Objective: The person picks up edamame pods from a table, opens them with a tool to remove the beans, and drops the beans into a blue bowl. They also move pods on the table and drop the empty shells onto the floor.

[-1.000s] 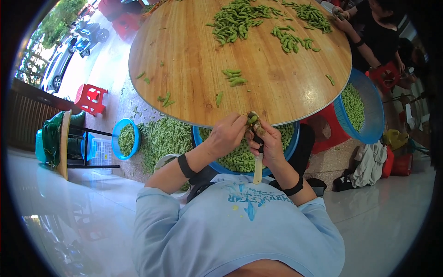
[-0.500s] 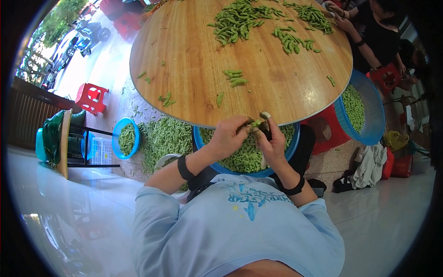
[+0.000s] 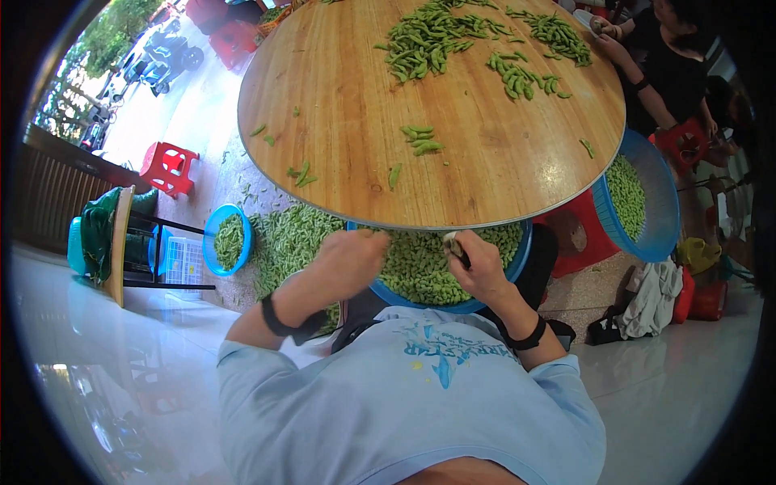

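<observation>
My left hand (image 3: pixel 353 259) is curled closed and a little blurred, over the left rim of a blue basin (image 3: pixel 527 257). What its fingers hold, if anything, is hidden. Closed too, my right hand (image 3: pixel 478 265) is above the basin's right half, just below the table edge. Something pale shows at its thumb and forefinger, too small to make out. Light green shelled beans (image 3: pixel 428 275) fill the basin between my legs. In front, a round wooden table (image 3: pixel 339 105) carries a large heap of green bean pods (image 3: pixel 420 44) and a few scattered pods (image 3: pixel 422 139).
Green pods or husks (image 3: pixel 295 238) cover the floor at left, beside a small blue basin (image 3: pixel 229 240). A red stool (image 3: pixel 170 168) stands farther left. At right, a large blue basket (image 3: pixel 659 186) holds beans. Another person (image 3: pixel 675 65) works across the table.
My hands, together over the basin before, have parted. The left has moved left and slightly down; the right has dropped a little and closed. My view has shifted slightly.
</observation>
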Tool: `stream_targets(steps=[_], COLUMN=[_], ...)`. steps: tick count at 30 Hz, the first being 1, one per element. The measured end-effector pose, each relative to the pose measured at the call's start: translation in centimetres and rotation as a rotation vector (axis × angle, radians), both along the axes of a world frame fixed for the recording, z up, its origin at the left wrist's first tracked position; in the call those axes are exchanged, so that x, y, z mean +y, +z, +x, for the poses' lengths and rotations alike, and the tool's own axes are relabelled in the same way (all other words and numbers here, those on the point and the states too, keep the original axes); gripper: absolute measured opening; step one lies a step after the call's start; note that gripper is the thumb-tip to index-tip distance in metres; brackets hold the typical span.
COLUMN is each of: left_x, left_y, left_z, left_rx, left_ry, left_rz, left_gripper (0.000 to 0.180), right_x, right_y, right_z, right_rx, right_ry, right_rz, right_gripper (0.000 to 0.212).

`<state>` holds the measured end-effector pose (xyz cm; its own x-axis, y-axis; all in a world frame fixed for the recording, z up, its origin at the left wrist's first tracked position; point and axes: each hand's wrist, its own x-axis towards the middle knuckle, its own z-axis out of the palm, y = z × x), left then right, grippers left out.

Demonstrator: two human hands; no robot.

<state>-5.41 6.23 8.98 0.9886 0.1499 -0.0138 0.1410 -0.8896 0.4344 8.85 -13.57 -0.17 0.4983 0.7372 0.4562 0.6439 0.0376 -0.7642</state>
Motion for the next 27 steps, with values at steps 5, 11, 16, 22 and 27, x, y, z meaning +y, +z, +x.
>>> stream_targets(steps=[5, 11, 16, 22, 27], left_x=[3.3, 4.9, 4.4, 0.3, -1.2], left_y=[-0.6, -6.6, -5.6, -3.3, -3.3], left_z=[2.7, 7.8, 8.5, 7.3, 7.0], left_rx=[-0.082, -0.231, -0.401, -0.126, -0.075], left_ry=[0.095, 0.217, 0.192, 0.136, 0.165], left_rz=[0.222, 0.174, 0.208, -0.724, -0.814], left_gripper=[0.017, 0.016, 0.016, 0.019, 0.017], right_x=[0.7, 0.3, 0.4, 2.1, 1.4], right_y=[1.1, 0.6, 1.1, 2.1, 2.1], right_z=[-0.2, -0.6, -0.4, 0.4, 0.5], right_rx=[-0.202, 0.138, 0.943, 1.235, 1.309], right_ry=[0.014, 0.041, 0.201, 0.235, 0.349], right_rz=[0.032, -0.012, 0.079, 0.242, 0.297], right_gripper=[0.027, 0.031, 0.035, 0.04, 0.041])
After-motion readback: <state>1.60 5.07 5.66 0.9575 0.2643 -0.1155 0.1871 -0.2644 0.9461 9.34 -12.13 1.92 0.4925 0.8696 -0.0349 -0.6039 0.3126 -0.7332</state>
